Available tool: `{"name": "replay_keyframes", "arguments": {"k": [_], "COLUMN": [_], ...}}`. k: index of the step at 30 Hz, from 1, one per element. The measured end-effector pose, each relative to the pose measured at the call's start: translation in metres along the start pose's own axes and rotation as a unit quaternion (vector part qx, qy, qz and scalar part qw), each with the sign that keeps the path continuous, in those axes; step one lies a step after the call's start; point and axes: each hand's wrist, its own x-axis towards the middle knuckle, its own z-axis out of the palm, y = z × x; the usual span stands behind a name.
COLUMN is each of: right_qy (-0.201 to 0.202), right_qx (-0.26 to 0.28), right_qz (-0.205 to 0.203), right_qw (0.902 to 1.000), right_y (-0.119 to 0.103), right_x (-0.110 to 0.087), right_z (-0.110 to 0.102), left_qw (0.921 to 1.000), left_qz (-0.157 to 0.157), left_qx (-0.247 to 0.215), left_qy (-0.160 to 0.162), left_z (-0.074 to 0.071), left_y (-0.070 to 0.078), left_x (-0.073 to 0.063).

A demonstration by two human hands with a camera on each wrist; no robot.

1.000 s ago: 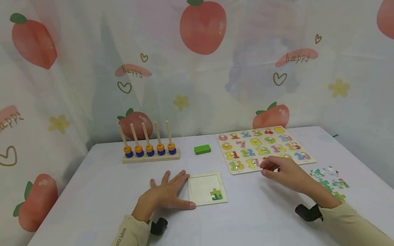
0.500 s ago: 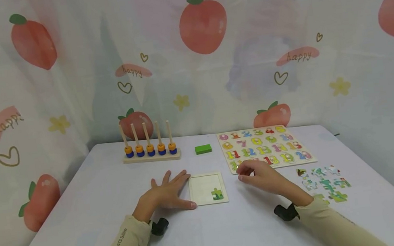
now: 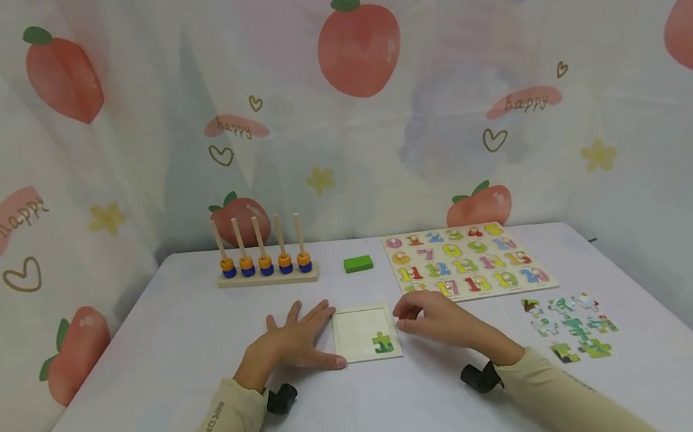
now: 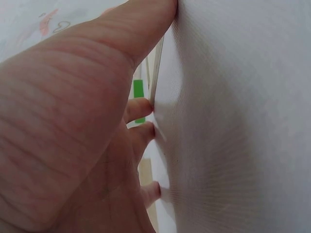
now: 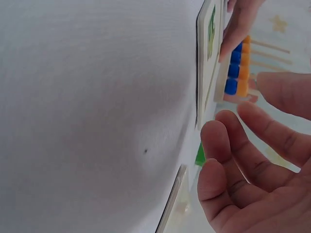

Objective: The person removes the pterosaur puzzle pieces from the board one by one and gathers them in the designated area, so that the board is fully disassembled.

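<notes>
My left hand point(image 3: 290, 343) lies with fingers spread on the table at the left side of a small square wooden puzzle tray point(image 3: 354, 325). Its thumb and a fingertip touch the tray's left edge. A green jigsaw piece point(image 3: 382, 342) lies in the tray's near right corner, also visible in the right wrist view. My right hand point(image 3: 436, 316) hovers just right of the tray, fingers loosely bent. In the right wrist view, the fingers point(image 5: 240, 145) and thumb stand apart, with nothing visible between them. Several loose jigsaw pieces point(image 3: 574, 325) lie to the right of this hand.
A wooden number board point(image 3: 409, 291) lies beyond my right hand. Behind the tray sits a green block point(image 3: 358, 264). A bead rack point(image 3: 268, 280) with upright pegs and orange and blue beads stands back left. A printed curtain point(image 3: 372, 163) hangs behind the table.
My right hand has moved left, from near the loose pieces to the tray's right edge, uncovering more pieces. My left hand has stayed by the tray.
</notes>
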Motion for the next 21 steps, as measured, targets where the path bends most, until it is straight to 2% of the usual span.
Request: {"name": "replay_keyframes", "arguments": {"k": [4, 9, 18, 21], "right_qy": [-0.023, -0.045, -0.053, -0.064], "right_qx": [0.005, 0.011, -0.008, -0.011], "right_qz": [-0.011, 0.002, 0.001, 0.012], "right_qw": [0.9997, 0.9989, 0.9985, 0.9978], "right_y": [-0.004, -0.009, -0.012, -0.011], "right_x": [0.004, 0.008, 0.013, 0.014], "right_z": [0.005, 0.01, 0.017, 0.019], "left_qw": [1.0, 1.0, 1.0, 1.0], "left_qz": [-0.001, -0.002, 0.004, 0.006], "left_qx": [0.001, 0.001, 0.0, -0.001], "left_qy": [0.001, 0.0, -0.001, -0.001], "left_z": [0.0, -0.001, -0.002, -0.001], "left_y": [0.0, 0.002, 0.002, 0.001], "left_x": [0.0, -0.001, -0.002, -0.002]}}
